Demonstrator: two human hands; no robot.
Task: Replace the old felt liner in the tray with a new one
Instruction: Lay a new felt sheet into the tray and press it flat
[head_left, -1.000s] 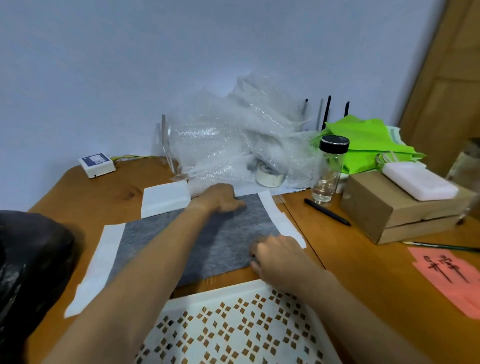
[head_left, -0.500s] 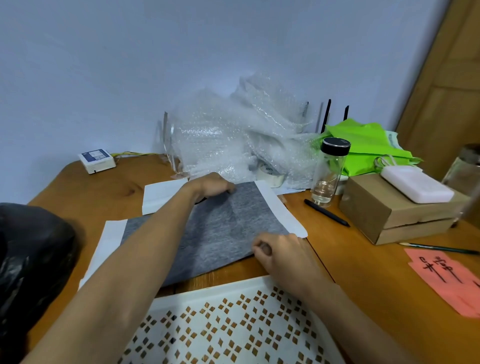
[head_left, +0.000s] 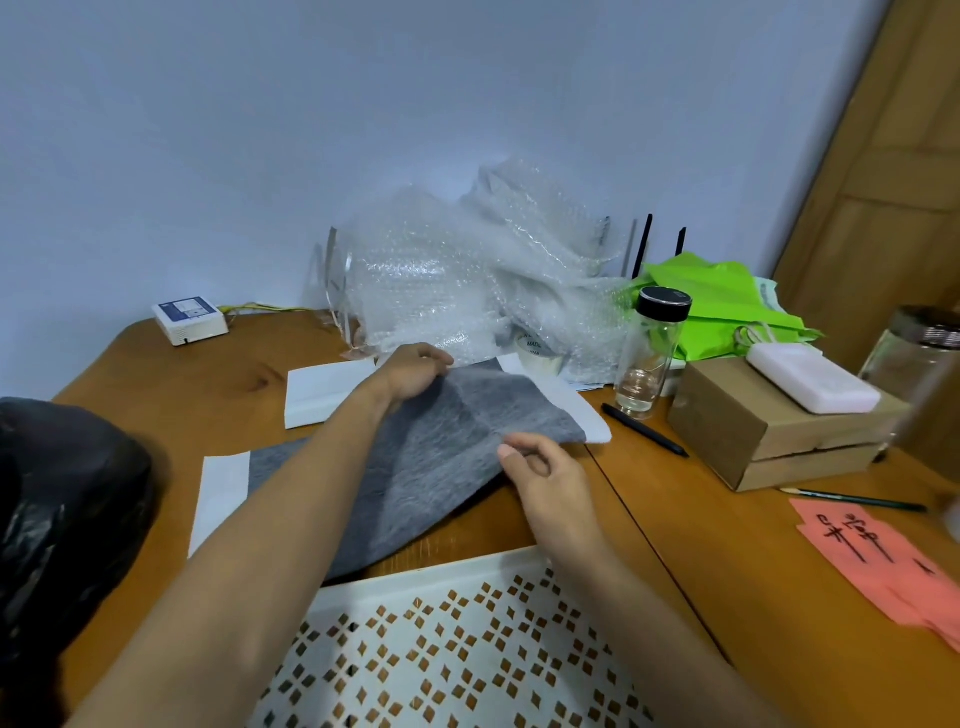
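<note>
A grey felt liner (head_left: 441, 467) lies on a white backing sheet (head_left: 221, 488) on the wooden table, its right half lifted off the surface. My left hand (head_left: 413, 371) grips the liner's far edge. My right hand (head_left: 540, 470) pinches its near right edge. The white tray (head_left: 441, 582) with diamond-shaped cut-outs sits at the table's front edge, under my forearms, with nothing lying in it.
A black bag (head_left: 62, 514) bulges at the left. Bubble wrap (head_left: 467, 280), a tape roll (head_left: 535, 351), a glass bottle (head_left: 652, 353), a cardboard box (head_left: 769, 431) with a white block, a black pen (head_left: 644, 430), pink paper (head_left: 878, 556), a folded white sheet (head_left: 322, 392).
Both hands have closed on the felt and raised its right side off the white backing; before, it lay flat under my palms.
</note>
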